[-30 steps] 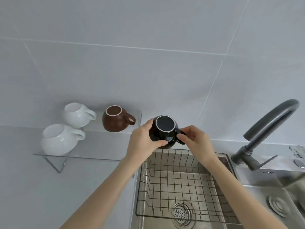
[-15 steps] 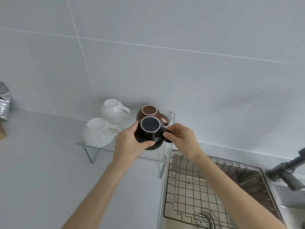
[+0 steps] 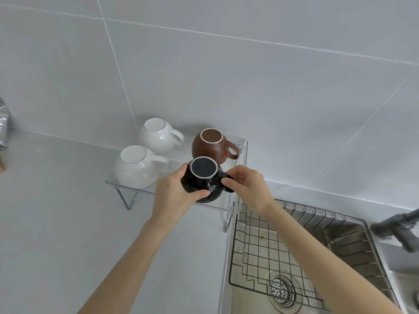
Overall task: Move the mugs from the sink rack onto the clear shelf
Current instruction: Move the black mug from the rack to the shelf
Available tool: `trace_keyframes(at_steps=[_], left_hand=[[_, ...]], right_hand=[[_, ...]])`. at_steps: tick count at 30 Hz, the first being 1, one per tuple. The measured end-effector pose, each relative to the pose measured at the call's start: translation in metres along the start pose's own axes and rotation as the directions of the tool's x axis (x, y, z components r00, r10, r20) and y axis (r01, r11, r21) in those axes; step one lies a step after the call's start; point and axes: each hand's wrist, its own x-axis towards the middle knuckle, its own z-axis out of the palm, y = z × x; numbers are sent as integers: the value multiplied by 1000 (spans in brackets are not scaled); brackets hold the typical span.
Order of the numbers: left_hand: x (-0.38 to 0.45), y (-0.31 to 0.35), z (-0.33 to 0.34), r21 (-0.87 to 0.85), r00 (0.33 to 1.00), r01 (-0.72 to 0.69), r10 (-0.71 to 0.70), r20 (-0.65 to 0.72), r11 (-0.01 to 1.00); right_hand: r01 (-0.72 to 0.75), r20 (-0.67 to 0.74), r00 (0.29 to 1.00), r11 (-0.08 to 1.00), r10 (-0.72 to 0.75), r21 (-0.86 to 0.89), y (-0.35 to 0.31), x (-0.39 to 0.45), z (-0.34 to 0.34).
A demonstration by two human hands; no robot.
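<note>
Mug point(image 3: 202, 181): between the hands point(image 3: 173, 192), over the shelf point(image 3: 235, 208) front.
Three mugs point(image 3: 136, 169): on the shelf, left and behind.
Rack point(image 3: 294, 252): in the sink, lower right.

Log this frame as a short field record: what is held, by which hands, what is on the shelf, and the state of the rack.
held item: black mug, upside down
left hand: grips the mug body
right hand: at the mug's handle
position: over the front right part of the clear shelf; contact unclear
on shelf: two white mugs and brown mug, all inverted
sink rack: no mugs visible
</note>
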Motion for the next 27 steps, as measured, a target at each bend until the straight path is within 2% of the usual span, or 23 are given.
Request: trace_keyframes(at_steps=[8,11,15,18,27], left_hand=[[-2,-5,1,-32,1000,-8,7,-20,999],[-1,-4,0,7,1000,-23,23,-1,1000],[9,-8,-6,-13,986,95,-92,138,995],[14,-11,-8,-78,973,115,-97,208,990],[9,-12,-6,-130,987,73,-53,150,989]], right_hand=[[2,12,1000,1000,-2,0,1,1,0],[7,47,999,1000,-8,3,1,0,-2],[37,-6,999,999,-37,-32,5,-5,-11],[42,4,999,997,-42,-58,6,-6,-14],[56,-6,998,995,-57,-81,6,-4,-16]])
